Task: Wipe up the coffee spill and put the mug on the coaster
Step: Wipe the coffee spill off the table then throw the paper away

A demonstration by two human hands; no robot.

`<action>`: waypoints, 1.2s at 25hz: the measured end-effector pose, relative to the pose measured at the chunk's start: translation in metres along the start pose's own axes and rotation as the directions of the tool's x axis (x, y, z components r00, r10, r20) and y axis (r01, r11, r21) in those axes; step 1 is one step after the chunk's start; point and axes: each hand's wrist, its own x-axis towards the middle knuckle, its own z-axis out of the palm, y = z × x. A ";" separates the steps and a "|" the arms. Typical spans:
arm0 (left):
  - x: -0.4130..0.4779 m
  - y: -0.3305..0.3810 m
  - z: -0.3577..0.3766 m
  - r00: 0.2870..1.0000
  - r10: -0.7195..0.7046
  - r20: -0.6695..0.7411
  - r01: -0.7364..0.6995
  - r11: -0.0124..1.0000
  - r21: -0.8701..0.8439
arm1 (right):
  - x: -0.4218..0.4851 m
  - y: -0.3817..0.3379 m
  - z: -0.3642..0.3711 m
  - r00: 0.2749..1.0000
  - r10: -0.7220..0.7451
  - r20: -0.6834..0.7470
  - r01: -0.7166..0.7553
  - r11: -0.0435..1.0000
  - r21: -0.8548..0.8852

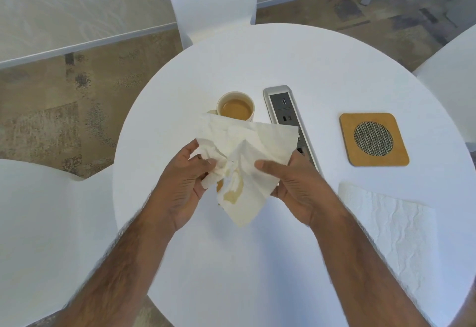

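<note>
A: 2 hands up. Left hand point(186, 177) pinches the bunched middle of a crumpled white paper napkin point(244, 154), brown-stained low down; right hand point(293, 185) grips its right edge.

B: Napkin's feel?

A: Limp, damp, probably tears easily. Fold the stain inward.

B: Mug?

A: Cream ceramic mug point(235, 106), nearly full of coffee, on the round white counter point(322, 64), well apart from the square wooden coaster with mesh centre point(373, 139). Likely heavy, sloshy; take the handle.
</note>
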 end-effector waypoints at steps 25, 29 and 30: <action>0.006 -0.010 -0.050 0.931 0.350 -0.099 -0.136 0.588 0.797 | 0.029 0.032 -0.008 0.924 -0.380 -0.049 0.237 0.666 -0.708; 0.030 -0.036 -0.056 0.829 0.560 -0.014 -0.195 0.311 0.930 | 0.051 0.051 0.006 0.878 -0.475 0.057 0.248 0.351 -0.903; 0.033 -0.045 -0.059 0.828 0.560 0.003 -0.162 0.235 0.959 | 0.054 0.054 0.006 0.882 -0.465 0.080 0.232 0.281 -0.931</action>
